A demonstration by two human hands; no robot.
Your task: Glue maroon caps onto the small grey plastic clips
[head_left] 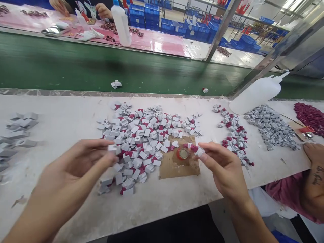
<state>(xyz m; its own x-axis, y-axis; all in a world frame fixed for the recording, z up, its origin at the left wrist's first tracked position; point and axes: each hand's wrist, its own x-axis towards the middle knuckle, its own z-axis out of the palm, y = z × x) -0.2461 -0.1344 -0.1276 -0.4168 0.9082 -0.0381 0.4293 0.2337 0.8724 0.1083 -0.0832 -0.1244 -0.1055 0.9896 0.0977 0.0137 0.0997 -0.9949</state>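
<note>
My left hand (83,165) pinches a small grey plastic piece (112,147) between thumb and fingertips, at the left side of a heap of grey and maroon pieces (141,135). Between the thumb and fingers of my right hand (222,165) is a grey-and-maroon plastic piece (197,150), held just right of a brown cardboard sheet (168,168). On that cardboard stands a small round red-rimmed cap (182,154) with something pale inside. The two held pieces are apart from each other.
Grey pieces (15,135) lie at far left. Right of the heap are mixed pieces (234,135), a white squeeze bottle (255,94), grey pieces (273,126) and maroon pieces (307,116). A co-worker's arm (315,168) reaches in. Beyond runs a green conveyor belt (76,67); another person's hands (103,10) work across it.
</note>
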